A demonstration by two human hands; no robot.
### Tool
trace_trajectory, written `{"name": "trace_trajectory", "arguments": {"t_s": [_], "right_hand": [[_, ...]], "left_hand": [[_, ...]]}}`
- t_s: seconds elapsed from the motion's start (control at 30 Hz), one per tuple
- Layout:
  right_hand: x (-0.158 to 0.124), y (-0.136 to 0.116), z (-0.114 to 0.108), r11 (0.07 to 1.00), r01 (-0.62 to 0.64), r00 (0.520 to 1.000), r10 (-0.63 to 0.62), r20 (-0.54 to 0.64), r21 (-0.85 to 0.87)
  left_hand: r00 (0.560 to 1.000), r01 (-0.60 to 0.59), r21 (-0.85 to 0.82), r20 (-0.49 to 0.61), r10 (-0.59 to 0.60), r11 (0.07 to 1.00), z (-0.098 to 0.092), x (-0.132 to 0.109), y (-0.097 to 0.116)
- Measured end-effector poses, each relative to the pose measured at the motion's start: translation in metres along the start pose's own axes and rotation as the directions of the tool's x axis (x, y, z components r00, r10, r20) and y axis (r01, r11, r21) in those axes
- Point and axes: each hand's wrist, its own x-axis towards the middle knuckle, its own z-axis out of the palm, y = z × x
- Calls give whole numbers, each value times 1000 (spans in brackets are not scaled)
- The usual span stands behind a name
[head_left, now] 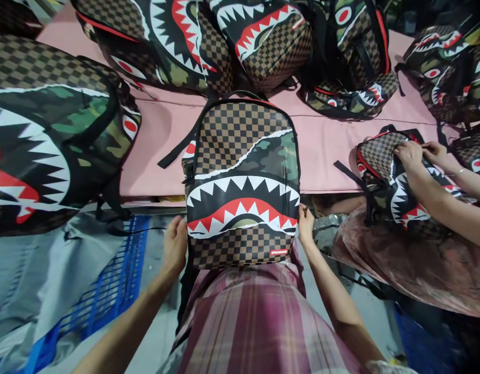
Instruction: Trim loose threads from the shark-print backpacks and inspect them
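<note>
A backpack (243,208) with a brown checkered pattern, a camouflage patch and a printed shark mouth stands upright before me, its base over the table's near edge by my lap. My left hand (175,243) is closed at its lower left side; some of the fingertips are hidden behind the bag. On the opposite side my right hand (305,224) pinches the bag's edge, with a small dark bit between thumb and fingers that I cannot make out. A black strap (179,145) sticks out to the left of the bag.
Several like backpacks lie along the back of the pink table (158,135). Another large one (49,135) is close on the left. At right, a co-worker's hands (413,156) work on a similar bag (383,161). A blue plastic crate (103,291) stands below left.
</note>
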Motion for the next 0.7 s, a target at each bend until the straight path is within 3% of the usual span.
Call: {"name": "trace_trajectory", "arguments": {"t_s": [0.03, 0.07, 0.13, 0.23, 0.33, 0.4, 0.5, 0.6, 0.7], "right_hand": [[4, -10, -4, 999, 43, 999, -43, -17, -4], [9, -20, -8, 996, 92, 995, -92, -25, -7], [18, -40, -10, 982, 186, 982, -186, -6, -11], [27, -60, -4, 964, 267, 963, -267, 32, -13], [32, -72, 7, 953, 304, 953, -304, 19, -14], [38, -81, 15, 940, 342, 940, -342, 6, -3], [55, -96, 26, 910, 414, 909, -414, 52, 17], [77, -106, 37, 907, 420, 894, -407, 188, -35], [89, -105, 45, 935, 347, 913, -321, 253, -68]], "left_hand": [[984, -169, 112, -34, 174, 979, 3, -2, 6], [937, -337, 241, -5, 349, 910, 9, -6, 12], [814, -575, 410, 197, 547, 708, 34, -15, 25], [634, -773, 428, 493, 596, 469, 98, -27, 41], [542, -840, 406, 655, 527, 360, 175, -34, 54], [542, -840, 448, 717, 438, 307, 217, -37, 59], [629, -769, 617, 681, 375, 168, 255, -39, 63], [700, -688, 719, 624, 348, 93, 267, -37, 62], [734, -654, 751, 600, 318, 92, 264, -31, 61]]}}
